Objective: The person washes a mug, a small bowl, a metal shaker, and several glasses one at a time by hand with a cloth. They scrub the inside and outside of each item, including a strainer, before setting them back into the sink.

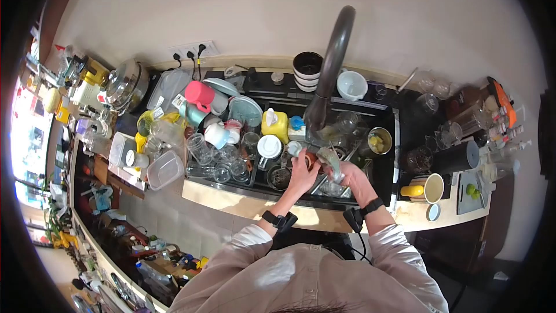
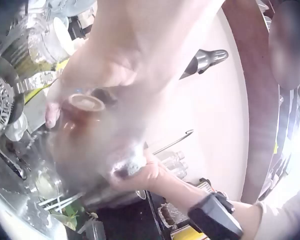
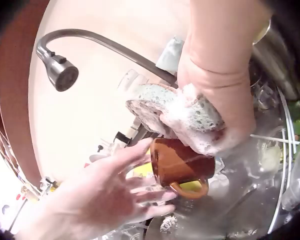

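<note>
Over the sink, my left hand (image 1: pixel 302 176) holds a small brown glass mug (image 3: pixel 182 162) tilted, with the thumb by its rim and the fingers along its lower side. The mug's looped handle (image 3: pixel 194 192) points down in the right wrist view. My right hand (image 1: pixel 355 177) grips a pale, foamy sponge (image 3: pixel 200 117) close against the mug; suds cover its fingers. In the left wrist view the mug's round base (image 2: pixel 86 103) shows, and the rest is blurred.
The dark faucet (image 1: pixel 333 52) arches behind the hands. Left of them, a rack holds several glasses (image 1: pixel 223 162) beside a white lidded mug (image 1: pixel 269 147) and a yellow container (image 1: pixel 275 124). At right are a metal bowl of food scraps (image 1: pixel 379 140) and a cream pot (image 1: pixel 432 188).
</note>
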